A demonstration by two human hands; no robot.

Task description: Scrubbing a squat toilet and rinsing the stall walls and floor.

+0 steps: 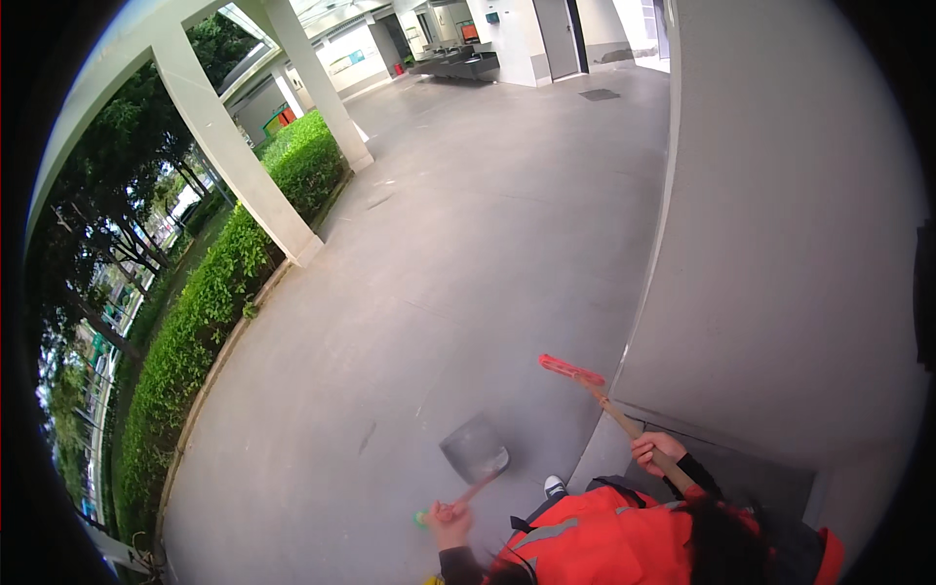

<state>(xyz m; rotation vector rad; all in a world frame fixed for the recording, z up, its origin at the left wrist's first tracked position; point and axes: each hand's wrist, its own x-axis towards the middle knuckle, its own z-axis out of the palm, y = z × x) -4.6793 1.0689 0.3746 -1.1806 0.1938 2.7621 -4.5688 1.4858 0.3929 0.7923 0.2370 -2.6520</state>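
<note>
My left hand [449, 523] is closed around the reddish stick handle of a long-handled dustpan. The dark grey pan [473, 448] is above the hand in the picture, slightly blurred; I cannot tell whether it touches the floor. A small green piece [421, 519] shows beside that hand, perhaps the handle's end. My right hand [658, 450] grips the wooden handle of a broom [622, 421]. Its narrow red head [572, 370] points ahead and to the left, near the foot of the wall. Whether the head meets the floor is unclear.
A plain wall [780, 214] rises close on my right. Along the left of the grey paved floor [439, 244] run square pillars [229, 156] and a clipped green hedge [210, 331]. Far ahead are dark benches or tables [456, 64], a grey door [557, 39] and a floor grate [599, 95].
</note>
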